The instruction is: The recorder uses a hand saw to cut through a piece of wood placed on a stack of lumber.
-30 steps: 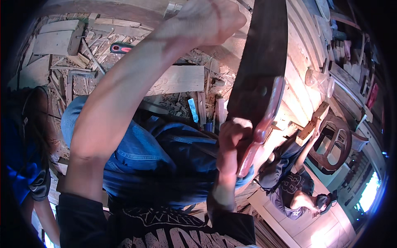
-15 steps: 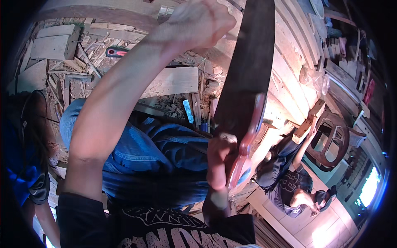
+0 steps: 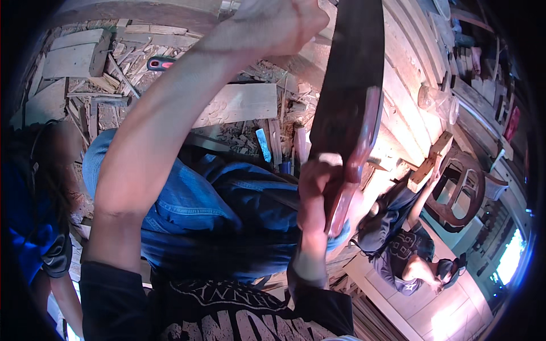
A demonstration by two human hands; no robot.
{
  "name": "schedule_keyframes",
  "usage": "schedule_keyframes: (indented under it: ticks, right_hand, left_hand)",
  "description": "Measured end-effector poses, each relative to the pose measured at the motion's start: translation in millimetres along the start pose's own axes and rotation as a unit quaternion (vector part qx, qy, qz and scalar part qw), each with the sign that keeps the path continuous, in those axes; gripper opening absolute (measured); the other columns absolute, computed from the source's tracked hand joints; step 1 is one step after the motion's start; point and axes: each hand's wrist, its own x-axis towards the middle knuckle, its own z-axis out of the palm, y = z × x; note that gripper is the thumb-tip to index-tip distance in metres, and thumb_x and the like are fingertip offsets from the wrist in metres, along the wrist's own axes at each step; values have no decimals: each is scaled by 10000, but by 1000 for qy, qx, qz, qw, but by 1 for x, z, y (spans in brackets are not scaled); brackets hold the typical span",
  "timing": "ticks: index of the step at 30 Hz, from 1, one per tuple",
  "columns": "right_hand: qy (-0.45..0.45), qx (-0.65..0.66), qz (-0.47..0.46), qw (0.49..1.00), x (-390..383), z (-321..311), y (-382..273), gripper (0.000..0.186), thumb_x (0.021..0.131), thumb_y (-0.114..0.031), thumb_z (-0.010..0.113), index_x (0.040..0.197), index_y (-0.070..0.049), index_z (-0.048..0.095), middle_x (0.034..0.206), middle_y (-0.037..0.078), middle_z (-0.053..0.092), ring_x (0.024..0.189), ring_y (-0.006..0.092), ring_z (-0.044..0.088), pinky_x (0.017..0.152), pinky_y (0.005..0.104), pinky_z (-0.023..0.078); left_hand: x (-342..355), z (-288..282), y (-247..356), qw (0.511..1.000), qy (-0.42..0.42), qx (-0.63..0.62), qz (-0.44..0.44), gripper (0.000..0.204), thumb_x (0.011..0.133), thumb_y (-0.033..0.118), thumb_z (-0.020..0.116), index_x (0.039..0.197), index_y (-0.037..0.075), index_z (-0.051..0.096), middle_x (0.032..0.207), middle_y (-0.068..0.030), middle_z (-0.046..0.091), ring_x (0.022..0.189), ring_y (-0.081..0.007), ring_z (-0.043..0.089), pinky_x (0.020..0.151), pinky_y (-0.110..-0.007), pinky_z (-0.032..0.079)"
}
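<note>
A handsaw with a broad dark blade point(image 3: 354, 62) and a glossy reddish-brown handle point(image 3: 357, 153) runs up the middle of the view, its far end cut off by the top edge. My right hand point(image 3: 319, 190) is wrapped round the handle, over my jeans-clad knee. At the top, just left of the blade, my left hand point(image 3: 281, 25) bears down over pale timber point(image 3: 304, 71). Its fingers look curled, but they are partly out of frame, and whatever lies under them is hidden. The blade blocks the view of its cutting edge and any cut.
Wood scraps and chips litter the floor, with a flat board point(image 3: 239, 104), a wooden block point(image 3: 77, 57) and a red-and-black tool handle point(image 3: 161, 63). Long curved timbers point(image 3: 406, 85) lie right. Another person point(image 3: 409, 256) sits lower right holding a wood piece point(image 3: 430, 162); someone in blue is left.
My right hand and the saw have moved forward and a little to the right. My left hand has shifted slightly up, staying beside the blade.
</note>
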Motion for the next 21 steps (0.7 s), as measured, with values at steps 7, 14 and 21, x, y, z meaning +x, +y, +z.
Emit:
schedule_keyframes:
  ticks: [7, 14, 21]
  right_hand:
    - [-96, -584, -279, 756, 6, -24, 5, 195, 552, 77, 579, 613, -67, 462, 582, 9, 436, 504, 156, 439, 496, 255, 352]
    - [-211, -574, -342, 714, -1, -13, 7, 270, 539, 115, 588, 617, -71, 409, 588, -2, 426, 534, 124, 426, 498, 237, 325]
    - [-96, -500, -273, 816, 11, 1, 7, 232, 571, 95, 583, 598, -61, 414, 600, 14, 471, 511, 130, 447, 495, 247, 383]
  left_hand:
    - [-3, 4, 3, 985, -78, -97, -117, 90, 689, 134, 583, 659, 49, 581, 609, -171, 579, 580, -340, 600, 555, -473, 468]
    - [3, 0, -4, 984, -144, -37, -98, 106, 667, 140, 614, 707, 43, 629, 667, -196, 625, 641, -356, 637, 575, -472, 486]
    - [5, 2, 3, 983, -147, -35, -107, 98, 704, 117, 587, 726, 45, 650, 698, -187, 648, 709, -345, 660, 651, -466, 506]
